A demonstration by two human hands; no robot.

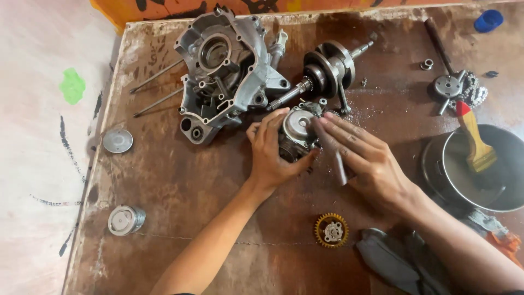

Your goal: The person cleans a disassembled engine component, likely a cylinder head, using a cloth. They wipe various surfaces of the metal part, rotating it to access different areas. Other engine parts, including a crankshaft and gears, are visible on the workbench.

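A small round metal engine part (297,127), grey with a flat disc face, stands on the brown wooden board (218,218) near the middle. My left hand (270,153) grips it from the left side, fingers curled over its top. My right hand (360,161) presses a strip of grey cloth (333,155) against the part's right face, fingers stretched out flat. Just behind lie a large aluminium engine case half (226,71) and a crankshaft (327,68) with its rod.
A brass-coloured gear (331,230) lies near the front, beside a dark rag (398,259). A metal pan (486,164) with a brush (474,136) sits at right. Two long studs (158,90), a disc (118,140) and a piston (126,220) are at left. A sprocket and chain (458,87) lie far right.
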